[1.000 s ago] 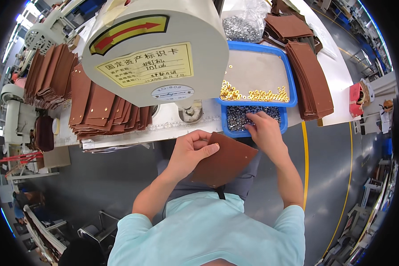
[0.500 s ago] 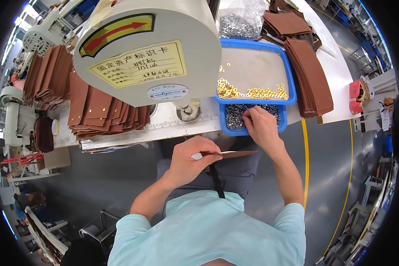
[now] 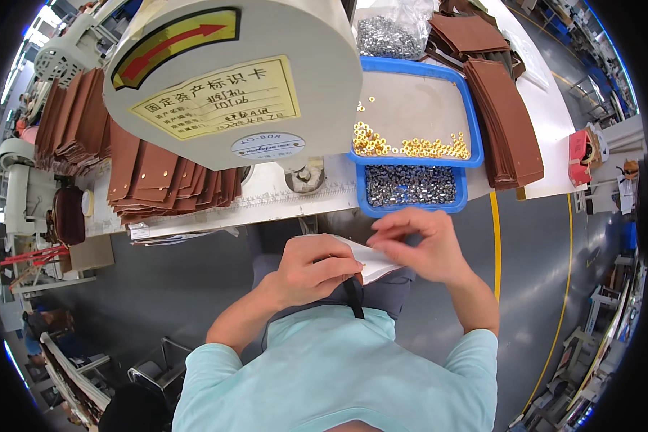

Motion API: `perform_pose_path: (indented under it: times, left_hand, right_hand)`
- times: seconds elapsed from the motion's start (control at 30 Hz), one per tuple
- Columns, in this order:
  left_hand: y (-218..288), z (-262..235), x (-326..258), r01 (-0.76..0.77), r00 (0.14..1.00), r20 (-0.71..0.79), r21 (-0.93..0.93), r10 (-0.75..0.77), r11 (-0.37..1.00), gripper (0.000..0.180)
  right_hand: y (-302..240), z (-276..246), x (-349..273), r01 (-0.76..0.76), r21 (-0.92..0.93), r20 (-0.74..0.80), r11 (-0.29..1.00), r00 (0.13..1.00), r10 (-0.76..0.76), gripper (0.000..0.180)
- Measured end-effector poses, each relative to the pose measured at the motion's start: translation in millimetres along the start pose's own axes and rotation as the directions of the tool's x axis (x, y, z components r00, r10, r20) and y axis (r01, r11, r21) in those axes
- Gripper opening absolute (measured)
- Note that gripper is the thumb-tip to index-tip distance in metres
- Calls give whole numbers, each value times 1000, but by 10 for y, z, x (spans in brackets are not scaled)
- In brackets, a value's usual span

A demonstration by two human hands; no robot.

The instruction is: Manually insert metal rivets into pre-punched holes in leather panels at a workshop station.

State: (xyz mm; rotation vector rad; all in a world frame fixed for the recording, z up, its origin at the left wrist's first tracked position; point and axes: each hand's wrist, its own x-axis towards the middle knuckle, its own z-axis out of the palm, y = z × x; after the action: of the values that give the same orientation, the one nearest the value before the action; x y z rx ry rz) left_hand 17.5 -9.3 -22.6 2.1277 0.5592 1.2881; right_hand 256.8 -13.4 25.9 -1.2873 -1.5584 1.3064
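My right hand (image 3: 428, 248) has left the dark rivets (image 3: 410, 187), shifting work to the leather panel (image 3: 380, 264), flipped pale side up, pinched by my left hand (image 3: 306, 270); the right's grip is unclear.

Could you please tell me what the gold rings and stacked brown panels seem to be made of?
The gold rings look like shiny metal, going by their glints. The brown panels look like matte leather, perhaps imitation: a dull surface with paler edges.
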Motion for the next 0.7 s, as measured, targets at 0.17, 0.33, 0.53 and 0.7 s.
perform_pose_path:
  times: [0.17, 0.33, 0.53, 0.7]
  left_hand:
    - [34, 4, 42, -36, 999, -23, 7, 37, 999, 29]
    - [44, 9, 17, 3, 1000, -19, 8, -3, 1000, 30]
    - [65, 3, 2, 57, 998, -27, -7, -57, 998, 29]
    - [109, 19, -11, 155, 988, -11, -21, -156, 988, 27]
  right_hand:
    - [-173, 11, -48, -8, 56, 212, 998, 977, -4, 31]
    - [-183, 35, -19, 26, -28, 230, 999, 973, -19, 36]
    - [-166, 54, -22, 85, -53, 218, 995, 973, -72, 43]
    - [-121, 55, -43, 186, -95, 226, 978, 961, -161, 45]
